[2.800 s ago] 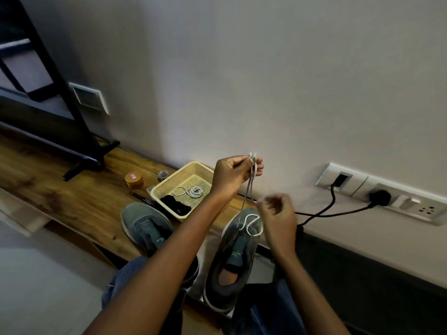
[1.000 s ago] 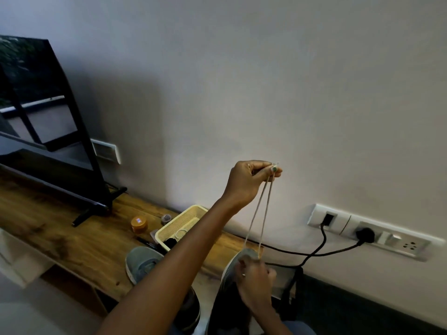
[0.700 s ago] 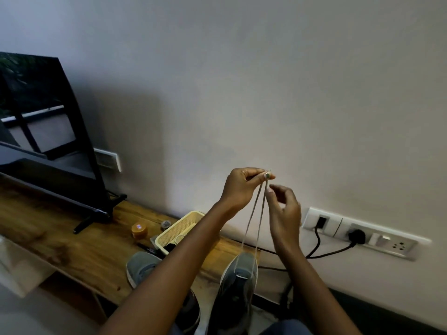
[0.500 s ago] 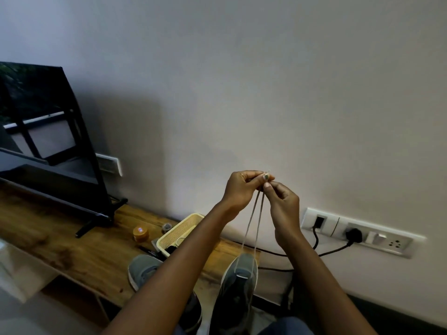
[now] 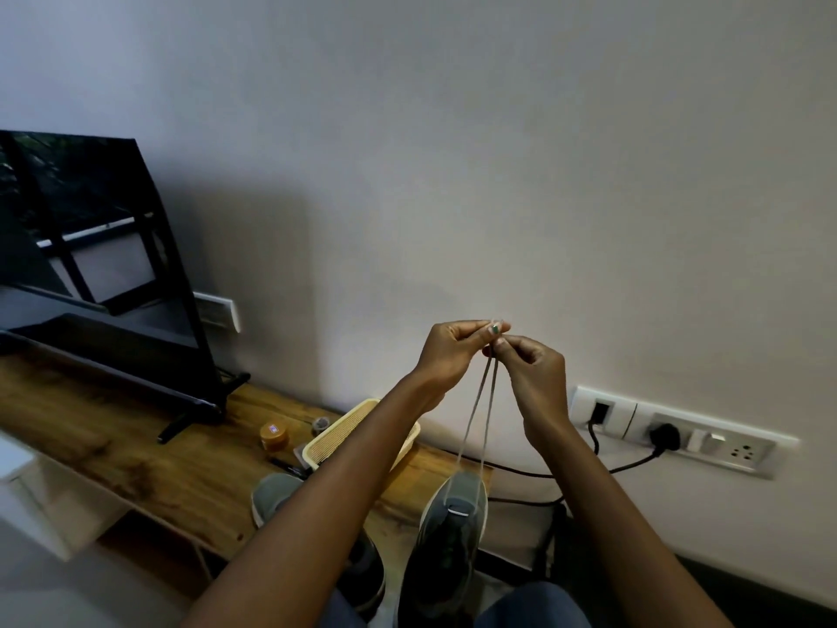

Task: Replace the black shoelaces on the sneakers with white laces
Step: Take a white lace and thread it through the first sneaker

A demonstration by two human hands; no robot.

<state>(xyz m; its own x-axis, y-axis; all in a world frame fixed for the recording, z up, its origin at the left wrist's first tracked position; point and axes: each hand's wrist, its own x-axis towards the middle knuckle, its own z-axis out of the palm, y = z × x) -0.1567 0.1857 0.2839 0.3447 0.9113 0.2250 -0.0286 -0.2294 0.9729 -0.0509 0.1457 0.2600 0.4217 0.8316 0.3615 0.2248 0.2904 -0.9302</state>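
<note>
Nearest, the right-hand sneaker (image 5: 453, 528) stands toe-up, the white lace (image 5: 475, 423) threaded through its lowest eyelets. Both strands rise taut to the left hand (image 5: 446, 355), whose fingers pinch the two tips together, likely to even their lengths. The right hand (image 5: 534, 373) pinches just beside them. Beyond, a basket (image 5: 344, 435) sits on the worktop (image 5: 113, 441)

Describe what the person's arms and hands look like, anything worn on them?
Both forearms are bare, with no sleeves, watch or bracelets in view. The left hand has a green-painted thumbnail. The right hand shows no rings or gloves. Blue jeans cover the lap.
</note>
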